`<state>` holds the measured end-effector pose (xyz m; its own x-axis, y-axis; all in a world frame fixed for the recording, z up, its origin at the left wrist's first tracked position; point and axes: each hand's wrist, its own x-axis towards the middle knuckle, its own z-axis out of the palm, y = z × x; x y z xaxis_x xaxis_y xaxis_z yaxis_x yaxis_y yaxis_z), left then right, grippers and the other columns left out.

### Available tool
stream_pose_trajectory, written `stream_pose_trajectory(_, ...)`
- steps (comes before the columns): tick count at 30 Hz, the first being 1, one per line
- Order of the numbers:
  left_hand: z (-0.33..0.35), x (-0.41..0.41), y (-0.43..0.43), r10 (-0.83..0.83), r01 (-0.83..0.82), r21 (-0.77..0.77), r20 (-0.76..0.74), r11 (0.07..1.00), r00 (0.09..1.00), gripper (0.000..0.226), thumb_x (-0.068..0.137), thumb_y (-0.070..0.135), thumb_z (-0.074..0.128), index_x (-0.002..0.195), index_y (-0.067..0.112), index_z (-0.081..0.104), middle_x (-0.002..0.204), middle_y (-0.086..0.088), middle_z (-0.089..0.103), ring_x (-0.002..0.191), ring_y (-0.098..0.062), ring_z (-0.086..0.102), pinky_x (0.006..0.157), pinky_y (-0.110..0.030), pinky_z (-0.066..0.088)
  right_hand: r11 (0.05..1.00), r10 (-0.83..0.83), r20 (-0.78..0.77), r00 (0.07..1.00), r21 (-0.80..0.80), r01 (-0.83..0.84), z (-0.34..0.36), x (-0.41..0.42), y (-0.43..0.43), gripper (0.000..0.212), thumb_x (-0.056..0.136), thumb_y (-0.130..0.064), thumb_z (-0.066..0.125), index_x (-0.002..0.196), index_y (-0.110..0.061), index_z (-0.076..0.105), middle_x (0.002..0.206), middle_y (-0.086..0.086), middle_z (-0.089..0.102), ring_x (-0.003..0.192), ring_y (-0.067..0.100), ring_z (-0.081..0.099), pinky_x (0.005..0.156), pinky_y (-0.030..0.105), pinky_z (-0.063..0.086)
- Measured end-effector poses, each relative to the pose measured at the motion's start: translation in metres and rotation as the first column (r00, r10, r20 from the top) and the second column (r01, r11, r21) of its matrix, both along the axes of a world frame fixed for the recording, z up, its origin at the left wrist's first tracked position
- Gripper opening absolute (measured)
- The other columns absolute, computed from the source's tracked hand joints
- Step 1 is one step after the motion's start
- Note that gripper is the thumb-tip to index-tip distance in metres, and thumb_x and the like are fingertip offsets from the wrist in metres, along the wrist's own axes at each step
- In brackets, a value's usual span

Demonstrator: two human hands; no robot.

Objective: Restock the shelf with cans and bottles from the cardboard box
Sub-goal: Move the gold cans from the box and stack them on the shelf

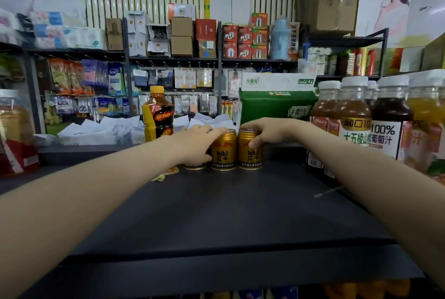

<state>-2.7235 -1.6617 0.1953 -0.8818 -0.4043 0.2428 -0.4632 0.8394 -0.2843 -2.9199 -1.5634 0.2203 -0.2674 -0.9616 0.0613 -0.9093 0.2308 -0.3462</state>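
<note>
At the shelf's (216,214) back: your right hand (267,130) curls its fingers round the right can (250,156), thumb in front; your left hand (192,142) drapes over the left can (194,166) and middle can (224,154), grip unclear. Set them flush, labels forward, before letting go

The left hand (193,145) covers most of a third can (194,166) — only its base shows. Yellow scrap (166,174) under the wrist, can't tell what it is. Jar (14,134) at 9 o'clock is cut off and blurry; orange bottle (431,125) at 3 o'clock is clipped too.
</note>
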Motion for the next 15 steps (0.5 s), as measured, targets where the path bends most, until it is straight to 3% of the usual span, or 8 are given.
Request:
stream_pose_trajectory(4,0.002,0.006,0.001,-0.004,0.003,0.034,0.012,0.999,1.000,0.083,0.092,0.030,0.059,0.152,0.030,0.001,0.155,-0.004,0.024,0.139,-0.024,0.026,0.110,-0.042,0.034,1.000,-0.005,-0.017,1.000,0.030,0.006,0.003,0.003,0.001,0.068,0.090,-0.016,0.063,0.150,-0.022,0.030,0.145,0.003,0.045,0.129,0.025,0.045,0.109,0.045,0.036)
stream_pose_trajectory(10,0.002,0.007,0.003,0.055,-0.052,-0.055,0.046,0.997,0.997,0.083,0.093,0.036,0.055,0.152,0.033,-0.004,0.158,-0.005,0.015,0.144,-0.027,0.019,0.115,-0.051,0.021,1.000,-0.015,-0.070,0.997,0.022,0.016,0.002,-0.002,0.009,0.068,0.092,-0.014,0.060,0.151,-0.024,0.026,0.148,0.005,0.041,0.133,0.027,0.042,0.111,0.047,0.034)
stream_pose_trajectory(15,-0.003,0.005,0.006,0.083,-0.080,-0.080,0.033,0.994,0.996,0.088,0.092,0.038,0.056,0.151,0.033,-0.009,0.161,-0.006,0.003,0.147,-0.027,0.009,0.115,-0.057,0.011,0.993,0.041,-0.295,0.955,-0.092,-0.071,-0.012,0.004,0.015,0.087,0.084,-0.022,0.071,0.153,-0.022,0.016,0.155,0.005,0.027,0.140,0.024,0.028,0.113,0.040,0.031)
